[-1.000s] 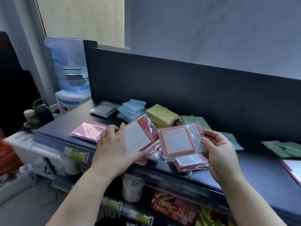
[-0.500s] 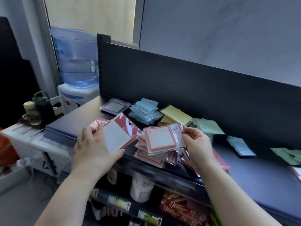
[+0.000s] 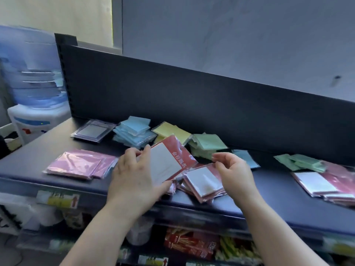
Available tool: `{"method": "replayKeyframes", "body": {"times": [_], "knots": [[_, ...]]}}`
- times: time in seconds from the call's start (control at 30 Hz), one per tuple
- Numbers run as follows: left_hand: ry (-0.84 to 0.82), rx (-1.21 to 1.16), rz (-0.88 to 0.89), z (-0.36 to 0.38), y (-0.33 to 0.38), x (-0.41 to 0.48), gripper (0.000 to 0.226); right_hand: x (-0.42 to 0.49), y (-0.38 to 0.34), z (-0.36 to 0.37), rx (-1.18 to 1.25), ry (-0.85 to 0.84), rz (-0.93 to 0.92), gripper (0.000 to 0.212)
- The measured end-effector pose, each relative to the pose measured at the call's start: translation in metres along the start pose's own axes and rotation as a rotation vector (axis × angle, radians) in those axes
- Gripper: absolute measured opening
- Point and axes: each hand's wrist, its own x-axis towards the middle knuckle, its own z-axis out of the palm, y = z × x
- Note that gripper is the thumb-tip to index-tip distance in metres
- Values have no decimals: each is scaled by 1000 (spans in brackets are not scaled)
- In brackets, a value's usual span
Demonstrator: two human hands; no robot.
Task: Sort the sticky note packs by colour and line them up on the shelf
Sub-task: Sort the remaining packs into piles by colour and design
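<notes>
The left hand [image 3: 132,177] holds a red pack [image 3: 167,160], right hand [image 3: 233,174] curled alongside

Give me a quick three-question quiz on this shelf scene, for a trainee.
1. True or false: the left hand holds a red-and-white pack.
2. Which colour lies between the blue stack and the green stack at the back? A pink, B yellow, C grey.
3. What stands beyond the left end of the shelf?

Key: 1 true. 2 B, the yellow stack. 3 a water dispenser.
</notes>
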Motion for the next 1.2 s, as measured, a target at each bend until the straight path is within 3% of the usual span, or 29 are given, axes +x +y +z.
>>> {"method": "replayKeyframes", "body": {"times": [0.2, 0.4, 0.53, 0.67, 1.2], "knots": [[-128, 4, 258, 36, 62, 6, 97, -12, 22, -50, -87, 126, 34, 23], [-285, 147, 316, 68, 92, 15, 80, -19, 43, -92, -123, 182, 70, 18], [-325, 275, 317, 75, 104, 19, 76, -17, 59, -115, -158, 154, 80, 18], [-268, 244, 353, 80, 138, 14, 82, -12, 80, -142, -210, 112, 66, 26], [-363, 135, 495, 159, 358, -12, 75, 18, 170, -326, -484, -20, -121, 41]]}}
